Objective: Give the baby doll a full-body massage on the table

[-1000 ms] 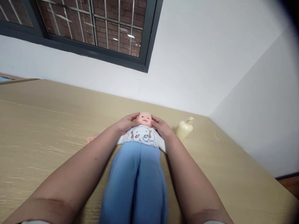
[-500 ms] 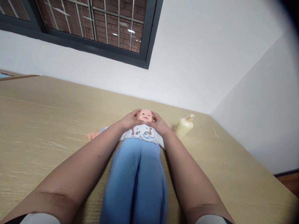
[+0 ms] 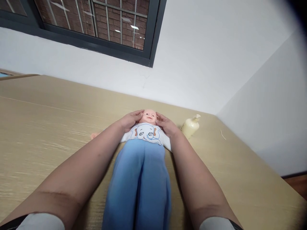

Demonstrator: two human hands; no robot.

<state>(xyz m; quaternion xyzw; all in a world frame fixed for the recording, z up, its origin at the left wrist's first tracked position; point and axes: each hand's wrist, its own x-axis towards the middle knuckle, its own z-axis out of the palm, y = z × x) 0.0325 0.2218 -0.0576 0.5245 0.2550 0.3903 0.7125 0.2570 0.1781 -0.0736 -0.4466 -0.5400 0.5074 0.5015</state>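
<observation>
A baby doll [image 3: 144, 163] lies on its back on the table, its head [image 3: 149, 117] toward the wall. It wears blue trousers and a white top with an elephant face [image 3: 145, 133]. My left hand [image 3: 130, 120] is at the side of the head on the left, fingers stretched out, with the fingertips and thumb by the cheek. On the other side my right hand [image 3: 167, 124] mirrors it, its fingers extended along the temple and cheek. Both hands are open. My left forearm hides most of one doll arm; only its small hand [image 3: 94, 135] peeks out.
A cream-coloured pump bottle [image 3: 190, 127] stands right of my right hand. Farther right, a thin pale strip [image 3: 223, 134] lies on the wood-patterned table [image 3: 48, 121]. Behind are a white wall [image 3: 196, 57] and a dark-framed window with bars [image 3: 115, 22].
Both hands have drawn slightly outward. My thumbs have left the chin for the sides of the face, so more of the white top shows. The view has shifted a little.
</observation>
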